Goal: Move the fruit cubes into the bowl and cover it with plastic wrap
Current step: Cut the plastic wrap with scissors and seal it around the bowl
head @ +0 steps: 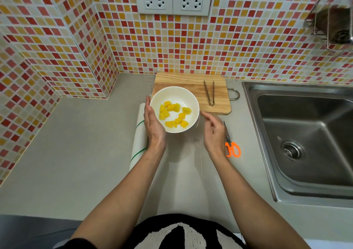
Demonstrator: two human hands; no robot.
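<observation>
We see the white bowl resting half on the near left corner of the wooden cutting board and half over the grey desk, with the yellow fruit cubes scattered inside it. Our left hand lies flat against the bowl's left wall, its grip wide, fingers straight and together, pointing far. Our right hand sits just right of the bowl's near rim, fingers loosely curled; a sheet of clear plastic wrap runs near from the bowl under this hand, but we cannot tell whether the fingers pinch it. The roll of wrap lies on the desk to the left, touching our left wrist. Orange-handled scissors lie just right of our right hand. Metal tongs rest on the right part of the board. Further right is the steel sink, and tiled walls rise behind.
</observation>
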